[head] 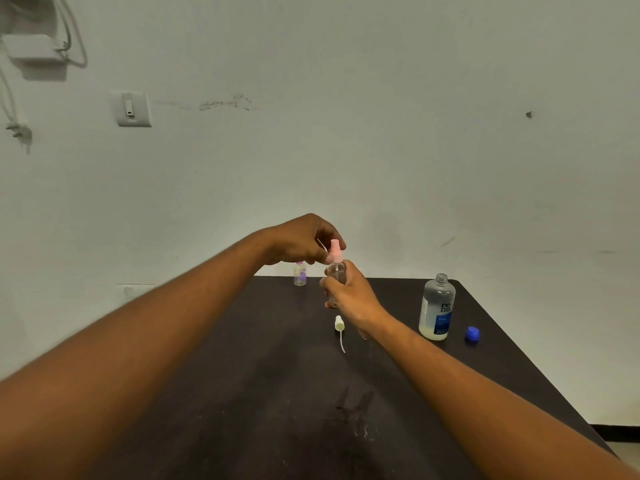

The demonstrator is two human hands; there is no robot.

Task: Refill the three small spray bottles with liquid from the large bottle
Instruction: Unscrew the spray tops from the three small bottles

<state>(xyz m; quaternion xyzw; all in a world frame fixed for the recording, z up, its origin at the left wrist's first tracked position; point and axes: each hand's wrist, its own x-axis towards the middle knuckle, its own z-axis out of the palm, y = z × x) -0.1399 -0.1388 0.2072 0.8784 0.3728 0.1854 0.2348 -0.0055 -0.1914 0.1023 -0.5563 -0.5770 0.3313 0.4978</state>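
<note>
Plain wall behind a dark desk [263,393]. Right hand [349,292] grips a clear spray bottle [336,271] upright, steadying it; left hand [301,242] fingers [330,258] pinch its pink sprayer top [335,250], apparently to turn it. Large bottle [437,306] stands uncapped nearby, ready for pouring.

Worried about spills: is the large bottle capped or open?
Open. The large bottle stands upright with its threaded neck bare; its blue cap lies on the table beside it.

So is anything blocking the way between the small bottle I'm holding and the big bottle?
Nothing visible does. The right hand holds the small bottle left of the uncapped large bottle, with only bare table between them. The white sprayer lies nearer you, off that path.
</note>
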